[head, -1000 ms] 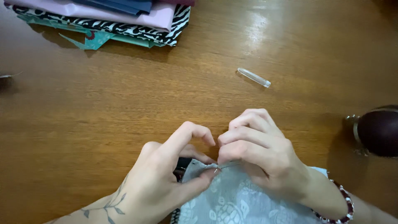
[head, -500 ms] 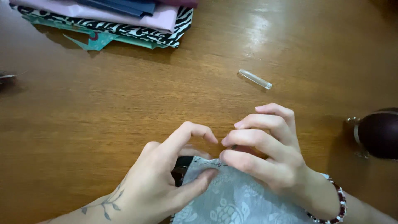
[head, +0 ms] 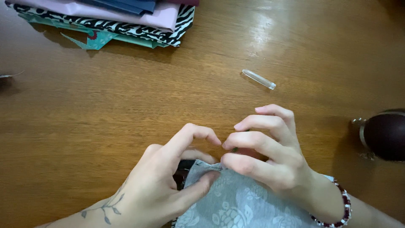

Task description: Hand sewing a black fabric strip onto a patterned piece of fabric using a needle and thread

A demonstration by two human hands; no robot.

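Note:
A piece of grey patterned fabric (head: 236, 202) lies at the near edge of the wooden table (head: 126, 114). My left hand (head: 168, 185) pinches its top edge between thumb and fingers, over a dark piece underneath (head: 184, 171). My right hand (head: 265, 152) hovers just right of it, thumb and forefinger pressed together on something thin, possibly a needle; a small dark tip shows near the fingers. A beaded bracelet (head: 337, 211) circles my right wrist.
A stack of folded fabrics (head: 118, 17), pink, navy, zebra-striped and teal, sits at the far left. A small clear plastic tube (head: 259, 79) lies beyond my hands. A dark round object with a metal rim (head: 384, 135) stands at the right edge.
My right hand has lifted and its fingers have spread slightly, drawing up and away from the fabric edge. My left hand keeps its pinch in the same place.

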